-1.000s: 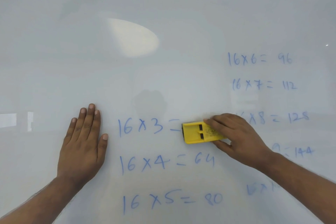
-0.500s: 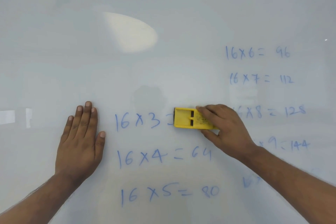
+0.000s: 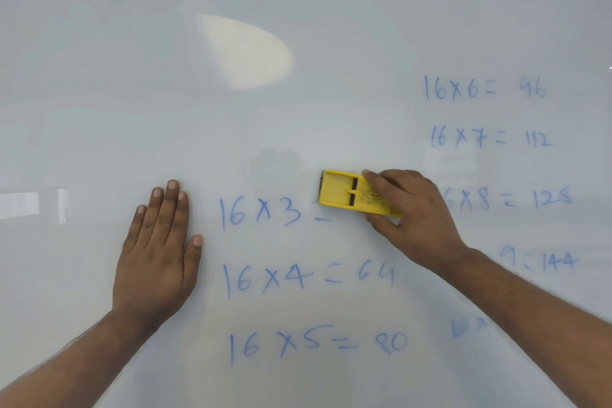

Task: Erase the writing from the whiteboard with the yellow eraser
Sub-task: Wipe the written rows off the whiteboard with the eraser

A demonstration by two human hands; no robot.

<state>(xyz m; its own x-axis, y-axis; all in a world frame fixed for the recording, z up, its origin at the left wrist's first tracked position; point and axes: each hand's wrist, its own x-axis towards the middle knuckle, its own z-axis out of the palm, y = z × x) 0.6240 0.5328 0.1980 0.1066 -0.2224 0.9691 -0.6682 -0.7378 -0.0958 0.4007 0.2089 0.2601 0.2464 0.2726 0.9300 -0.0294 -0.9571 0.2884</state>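
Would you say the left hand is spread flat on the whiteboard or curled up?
Spread flat: the left hand lies palm-down on the whiteboard, its fingers straight and holding nothing.

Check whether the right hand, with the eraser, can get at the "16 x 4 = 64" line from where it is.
Probably yes. The right hand grips the yellow eraser just above that line, and only bare whiteboard lies between. The left hand rests flat off to the side.
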